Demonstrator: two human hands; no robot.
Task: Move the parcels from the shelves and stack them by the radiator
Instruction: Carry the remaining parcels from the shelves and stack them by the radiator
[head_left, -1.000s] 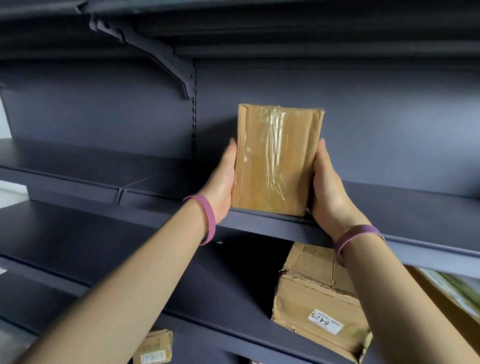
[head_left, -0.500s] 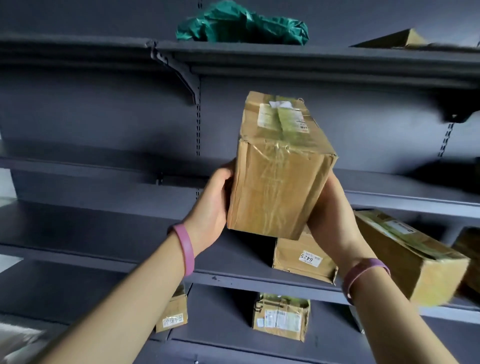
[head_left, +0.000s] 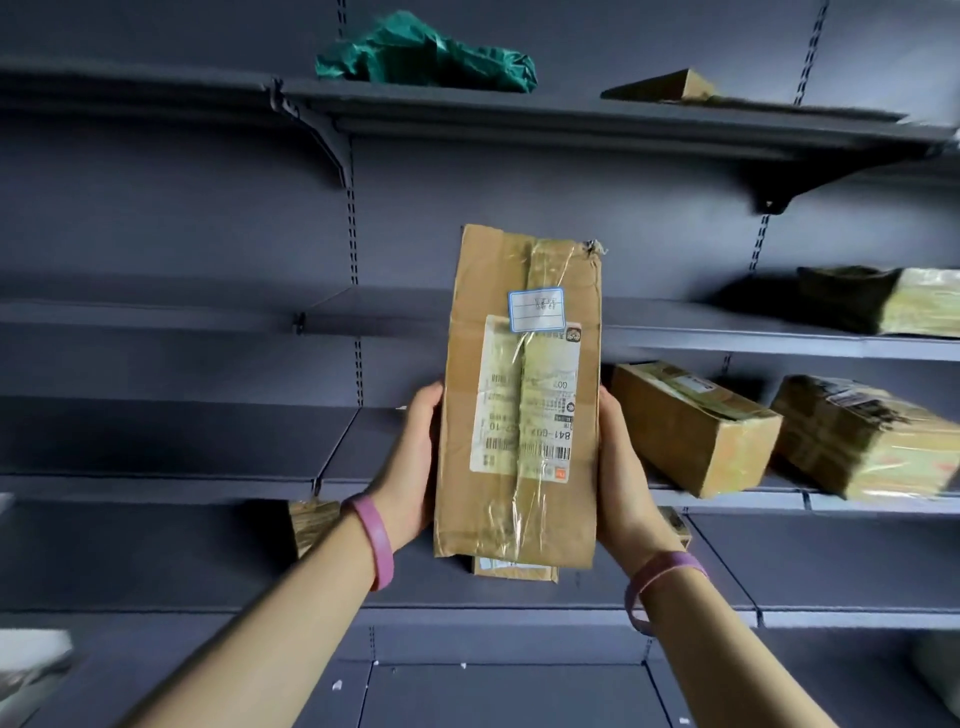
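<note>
A tall brown cardboard parcel (head_left: 519, 395), taped and bearing a white shipping label, is held in the air in front of the dark shelves, its labelled face towards me. My left hand (head_left: 413, 462) grips its lower left side and my right hand (head_left: 621, 478) grips its lower right side. Both wrists wear pink bands. The radiator is out of view.
Dark metal shelves (head_left: 171, 483) fill the view. Two brown parcels (head_left: 691, 426) (head_left: 862, 436) lie on the shelf at right, another (head_left: 883, 301) one level up. A green bag (head_left: 426, 57) and a box (head_left: 670, 85) sit on the top shelf. Smaller parcels (head_left: 311, 519) lie lower down.
The parcel has come off the shelf and been pulled back towards me, turning so its labelled long face shows. The view has drawn back, showing more shelves and parcels.
</note>
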